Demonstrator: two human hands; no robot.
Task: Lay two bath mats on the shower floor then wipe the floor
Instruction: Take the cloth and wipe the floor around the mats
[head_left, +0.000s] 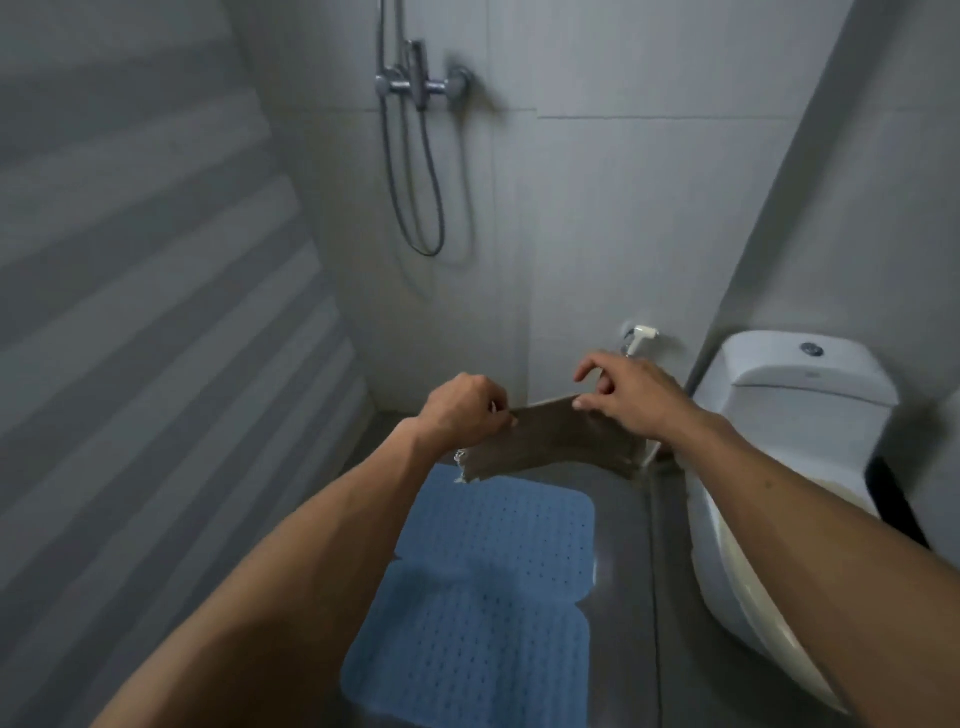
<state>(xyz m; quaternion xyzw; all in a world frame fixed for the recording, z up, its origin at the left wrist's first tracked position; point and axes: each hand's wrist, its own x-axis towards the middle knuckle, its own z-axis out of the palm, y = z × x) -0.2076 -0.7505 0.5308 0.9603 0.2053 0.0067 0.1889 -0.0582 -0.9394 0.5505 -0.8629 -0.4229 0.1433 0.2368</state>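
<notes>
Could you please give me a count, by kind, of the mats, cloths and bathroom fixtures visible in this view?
Blue bath mats on the floor: 2, far mat and near mat
Brown cloth, held between left hand and right hand: 1
Toilet: 1
Shower mixer with hose: 1
Wall spray nozzle: 1
Total: 6
</notes>
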